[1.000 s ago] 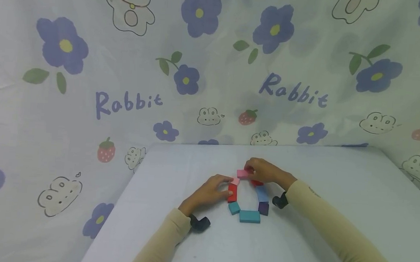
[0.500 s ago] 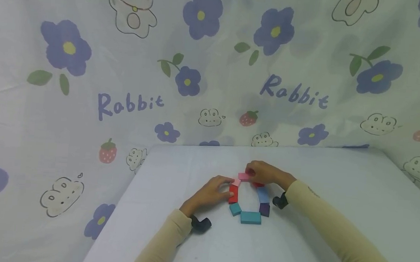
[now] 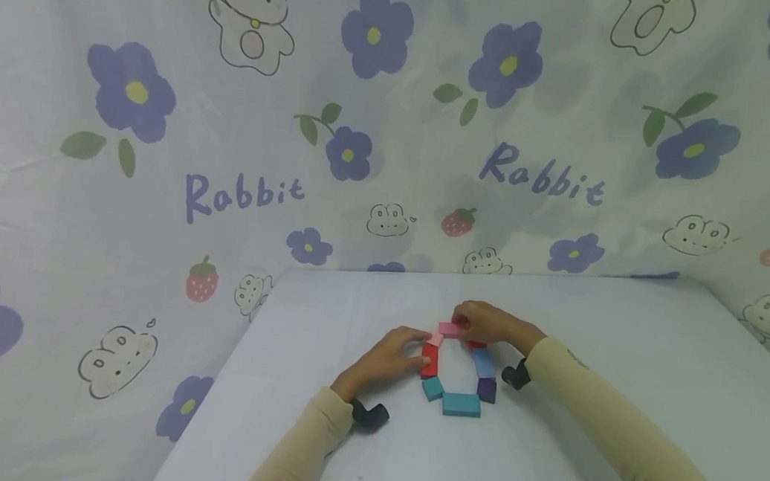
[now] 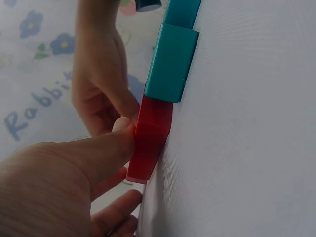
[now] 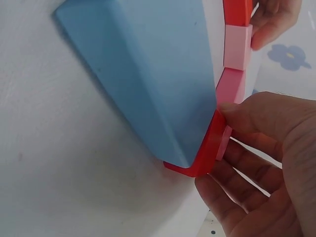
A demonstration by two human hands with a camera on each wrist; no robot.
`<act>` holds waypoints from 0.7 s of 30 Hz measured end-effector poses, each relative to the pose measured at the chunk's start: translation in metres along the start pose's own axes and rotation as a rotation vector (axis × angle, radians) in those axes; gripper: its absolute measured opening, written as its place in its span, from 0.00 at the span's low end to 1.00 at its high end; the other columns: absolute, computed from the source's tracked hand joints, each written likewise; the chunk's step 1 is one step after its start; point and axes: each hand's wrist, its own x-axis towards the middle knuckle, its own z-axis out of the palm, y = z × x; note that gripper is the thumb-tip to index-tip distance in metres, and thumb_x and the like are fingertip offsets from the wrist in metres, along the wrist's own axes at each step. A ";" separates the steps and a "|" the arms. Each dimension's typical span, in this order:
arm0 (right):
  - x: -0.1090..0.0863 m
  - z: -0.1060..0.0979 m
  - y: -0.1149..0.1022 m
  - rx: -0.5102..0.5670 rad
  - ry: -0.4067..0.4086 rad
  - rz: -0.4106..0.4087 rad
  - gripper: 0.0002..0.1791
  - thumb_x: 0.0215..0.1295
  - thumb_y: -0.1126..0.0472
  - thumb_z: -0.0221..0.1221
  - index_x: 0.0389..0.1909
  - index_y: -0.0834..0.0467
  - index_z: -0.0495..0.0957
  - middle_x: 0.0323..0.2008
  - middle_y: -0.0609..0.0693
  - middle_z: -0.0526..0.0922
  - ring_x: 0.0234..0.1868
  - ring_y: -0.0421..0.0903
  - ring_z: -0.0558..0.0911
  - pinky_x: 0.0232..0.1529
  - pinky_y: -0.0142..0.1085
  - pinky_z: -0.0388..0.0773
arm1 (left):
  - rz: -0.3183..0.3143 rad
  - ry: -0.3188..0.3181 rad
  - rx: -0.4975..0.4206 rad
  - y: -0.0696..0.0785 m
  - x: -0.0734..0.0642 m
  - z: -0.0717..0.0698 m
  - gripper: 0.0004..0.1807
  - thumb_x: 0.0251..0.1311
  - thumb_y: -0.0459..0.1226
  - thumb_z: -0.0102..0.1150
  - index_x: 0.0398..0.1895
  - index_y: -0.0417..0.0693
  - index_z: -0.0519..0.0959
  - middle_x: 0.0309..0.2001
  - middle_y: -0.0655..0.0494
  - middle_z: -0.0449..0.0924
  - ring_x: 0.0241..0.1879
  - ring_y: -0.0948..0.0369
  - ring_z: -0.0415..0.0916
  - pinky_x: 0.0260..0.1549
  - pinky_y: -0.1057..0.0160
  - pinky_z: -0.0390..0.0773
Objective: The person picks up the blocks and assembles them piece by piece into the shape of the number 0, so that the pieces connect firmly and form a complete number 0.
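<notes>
Several coloured blocks form a ring on the white table. My left hand (image 3: 391, 359) reaches in from the ring's left, its thumb touching a red block (image 4: 153, 123) and its index finger at the light pink block (image 3: 435, 339). At the far side, my right hand (image 3: 489, 324) pinches a pink block (image 5: 231, 86) between thumb and fingers, right where it meets a second red block (image 5: 200, 155). Part of that red block is hidden by the right hand in the head view. A light blue block (image 5: 148, 74) adjoins it.
Two teal blocks (image 3: 461, 404) and a dark purple block (image 3: 486, 389) make up the ring's near side. A white curtain (image 3: 393, 122) printed with flowers and rabbits hangs behind the table (image 3: 544, 460). Black wrist cameras (image 3: 370, 417) sit under both wrists.
The whole scene has slid slightly down and right in the head view. Both hands keep nearly the same places at the blocks, and the ring looks unchanged.
</notes>
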 end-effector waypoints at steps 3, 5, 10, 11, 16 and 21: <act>0.000 0.001 0.002 0.000 0.005 -0.009 0.14 0.64 0.57 0.66 0.49 0.56 0.82 0.39 0.46 0.81 0.40 0.42 0.78 0.52 0.38 0.83 | -0.007 0.001 0.007 0.001 0.000 0.000 0.30 0.65 0.55 0.60 0.69 0.62 0.71 0.68 0.59 0.71 0.71 0.56 0.64 0.69 0.45 0.67; -0.001 0.002 0.003 0.000 0.011 -0.016 0.14 0.64 0.57 0.66 0.49 0.56 0.82 0.39 0.46 0.81 0.41 0.42 0.77 0.53 0.38 0.83 | -0.013 0.004 0.006 0.002 0.000 0.000 0.30 0.65 0.55 0.60 0.69 0.62 0.71 0.68 0.59 0.71 0.71 0.56 0.64 0.68 0.45 0.68; -0.001 0.002 0.003 0.010 0.014 -0.014 0.15 0.64 0.58 0.66 0.50 0.56 0.81 0.39 0.46 0.81 0.41 0.42 0.77 0.53 0.39 0.82 | -0.024 0.006 -0.001 0.004 -0.002 -0.001 0.30 0.65 0.54 0.61 0.69 0.62 0.71 0.68 0.59 0.71 0.71 0.56 0.63 0.68 0.44 0.67; -0.001 0.002 0.003 0.011 0.015 -0.015 0.15 0.64 0.58 0.66 0.50 0.57 0.81 0.40 0.47 0.81 0.41 0.43 0.77 0.54 0.39 0.82 | -0.025 0.006 -0.001 0.005 -0.002 -0.001 0.30 0.65 0.54 0.61 0.69 0.63 0.70 0.68 0.59 0.71 0.72 0.56 0.63 0.68 0.45 0.67; -0.002 0.002 0.004 0.021 0.015 0.001 0.16 0.64 0.57 0.67 0.51 0.56 0.81 0.41 0.46 0.81 0.42 0.43 0.78 0.54 0.39 0.82 | -0.026 0.009 0.001 0.006 -0.003 -0.001 0.30 0.65 0.55 0.60 0.69 0.63 0.70 0.68 0.60 0.71 0.72 0.57 0.63 0.69 0.45 0.67; -0.001 0.005 0.006 0.036 0.013 0.025 0.16 0.65 0.56 0.66 0.52 0.54 0.81 0.41 0.45 0.81 0.42 0.42 0.78 0.55 0.38 0.82 | -0.013 0.007 0.003 0.005 -0.003 -0.001 0.29 0.65 0.54 0.60 0.69 0.62 0.71 0.68 0.59 0.71 0.71 0.56 0.64 0.68 0.45 0.68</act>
